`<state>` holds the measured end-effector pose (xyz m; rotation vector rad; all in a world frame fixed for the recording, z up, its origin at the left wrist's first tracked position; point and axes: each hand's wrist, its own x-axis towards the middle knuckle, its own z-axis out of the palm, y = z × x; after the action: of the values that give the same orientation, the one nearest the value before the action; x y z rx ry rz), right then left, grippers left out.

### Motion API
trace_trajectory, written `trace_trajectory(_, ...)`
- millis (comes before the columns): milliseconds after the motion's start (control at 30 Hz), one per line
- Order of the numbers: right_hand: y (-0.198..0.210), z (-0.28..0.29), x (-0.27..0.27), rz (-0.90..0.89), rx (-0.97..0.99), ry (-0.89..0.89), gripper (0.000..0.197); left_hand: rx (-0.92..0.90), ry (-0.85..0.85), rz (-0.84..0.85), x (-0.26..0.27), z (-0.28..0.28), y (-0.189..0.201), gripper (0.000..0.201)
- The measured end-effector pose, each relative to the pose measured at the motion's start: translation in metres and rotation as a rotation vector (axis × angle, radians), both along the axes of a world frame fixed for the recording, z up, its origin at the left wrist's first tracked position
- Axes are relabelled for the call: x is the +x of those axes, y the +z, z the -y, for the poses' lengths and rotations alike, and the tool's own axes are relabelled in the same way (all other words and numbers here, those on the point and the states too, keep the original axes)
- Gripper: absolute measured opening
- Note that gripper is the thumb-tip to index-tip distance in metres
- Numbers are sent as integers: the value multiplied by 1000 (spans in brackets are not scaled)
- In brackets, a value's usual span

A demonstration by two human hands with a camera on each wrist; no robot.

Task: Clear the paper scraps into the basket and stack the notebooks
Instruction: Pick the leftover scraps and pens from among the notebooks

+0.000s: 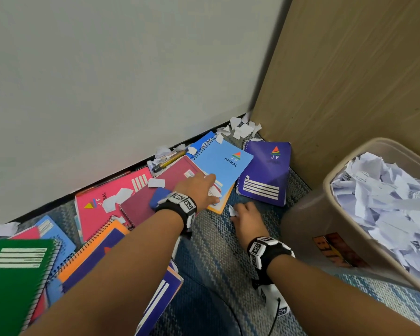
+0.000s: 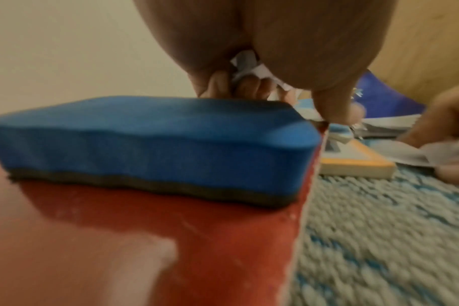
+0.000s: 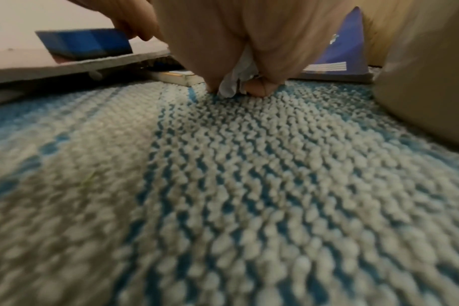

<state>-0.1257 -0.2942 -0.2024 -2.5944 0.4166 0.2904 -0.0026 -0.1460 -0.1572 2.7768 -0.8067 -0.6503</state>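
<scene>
both grips hold paper scraps: left hand [image 1: 199, 190] over the light blue notebook [image 1: 224, 163], right hand [image 1: 246, 214] low on the blue-grey carpet [image 1: 216, 251]. white wall, wood panel; one full basket [image 1: 325, 214] right; one purple notebook [image 1: 267, 170] far right.

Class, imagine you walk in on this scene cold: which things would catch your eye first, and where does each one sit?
First, the beige basket at the right, heaped with crumpled white paper scraps. Next, the bright notebooks fanned over the carpet along the wall: a pink one, a light blue one and a purple one. Between them the left hand and the right hand each grip white scraps.
</scene>
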Motion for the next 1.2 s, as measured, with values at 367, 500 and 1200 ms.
trace_trajectory(367, 6, -2, 6, 1, -64, 79, 16, -183, 178, 108, 8, -29, 20, 32)
trace_trajectory(500, 17, -1, 6, -13, -26, 35, 19, -154, 442, 153, 21, -71, 18, 28)
trace_trajectory(1200, 78, -60, 74, 242, 398, -40, 17, -566, 666, -129, 16, -91, 30, 27)
